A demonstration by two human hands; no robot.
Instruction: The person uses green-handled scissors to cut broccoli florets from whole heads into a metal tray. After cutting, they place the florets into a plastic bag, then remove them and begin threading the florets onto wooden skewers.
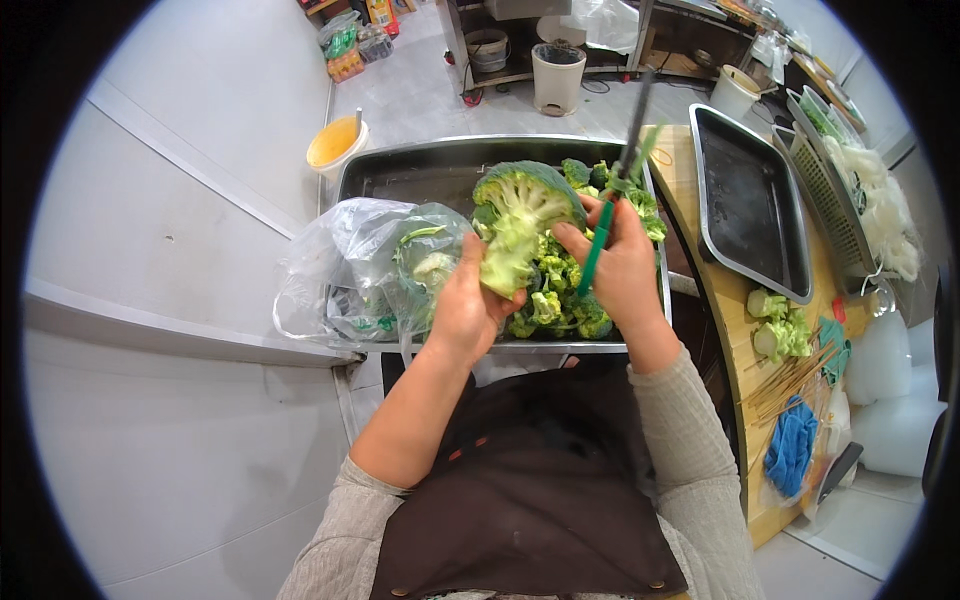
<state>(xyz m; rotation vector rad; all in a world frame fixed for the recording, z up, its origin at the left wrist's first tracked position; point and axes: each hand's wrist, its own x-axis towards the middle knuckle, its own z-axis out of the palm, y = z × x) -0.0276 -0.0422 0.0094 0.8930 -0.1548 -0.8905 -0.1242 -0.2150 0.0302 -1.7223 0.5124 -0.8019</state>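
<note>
A large broccoli head (517,206) is gripped by its thick pale stalk in my left hand (469,307), crown pointing away from me. My right hand (619,259) holds a green-handled tool (596,247) with a long dark blade pointing up and away; it is blurred, so its exact kind is unclear. The right fingers are at the crown's right edge. Beneath both hands lies a dark metal tray (420,169), with cut broccoli florets (555,292) in its right part. A clear plastic bag (367,240) holding more vegetables rests over the tray's left side.
On the wooden table (727,315) at right are another dark tray (754,202), cut broccoli stalks (780,326), wooden skewers (787,382), a blue cloth (791,446) and a black-handled knife (840,469). A white bucket (337,146) stands beyond the tray's left corner, near the wall.
</note>
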